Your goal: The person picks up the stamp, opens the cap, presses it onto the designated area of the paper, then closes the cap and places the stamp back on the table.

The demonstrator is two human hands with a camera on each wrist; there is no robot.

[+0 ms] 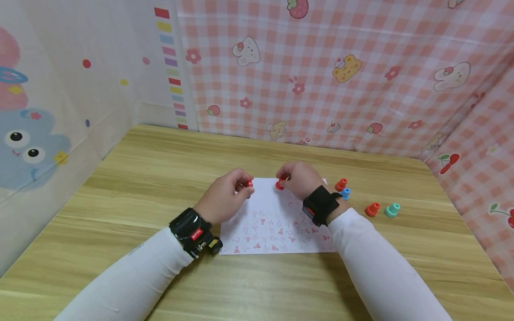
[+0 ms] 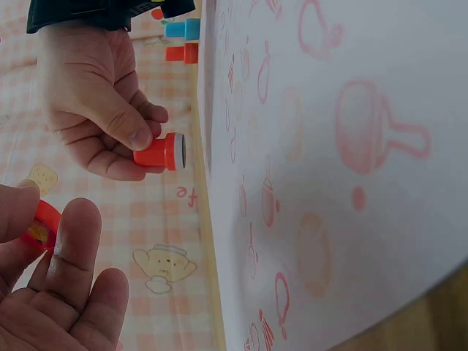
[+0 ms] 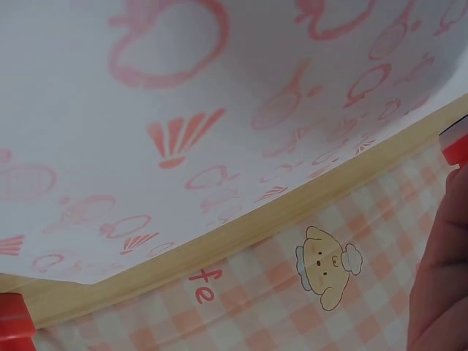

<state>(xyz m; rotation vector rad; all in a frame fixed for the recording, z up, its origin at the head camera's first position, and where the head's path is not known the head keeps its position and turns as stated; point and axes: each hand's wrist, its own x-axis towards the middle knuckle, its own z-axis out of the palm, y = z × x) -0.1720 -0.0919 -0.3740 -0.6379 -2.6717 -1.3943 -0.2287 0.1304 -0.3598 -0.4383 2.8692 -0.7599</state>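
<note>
A white sheet of paper (image 1: pixel 265 194) lies on the table, its near part covered with faint red and orange prints such as shuttlecocks and rackets. Above its far left edge, my left hand (image 1: pixel 225 196) pinches a small red round cap-like piece (image 2: pixel 45 225) between thumb and fingers. My right hand (image 1: pixel 301 178) grips a red self-inking toy stamp (image 2: pixel 157 152) over the far right part of the sheet. In the left wrist view, its white-banded end faces the paper, with a gap between them. The right wrist view catches only part of that hand's fingers (image 3: pixel 442 256).
Several stamps stand right of the sheet: a red one (image 1: pixel 341 184), a blue one (image 1: pixel 345 193) partly behind my right wrist, another red one (image 1: pixel 372 209) and a teal one (image 1: pixel 392 210). Patterned cloth (image 1: pixel 281 89) hangs behind the wooden table (image 1: pixel 160 156).
</note>
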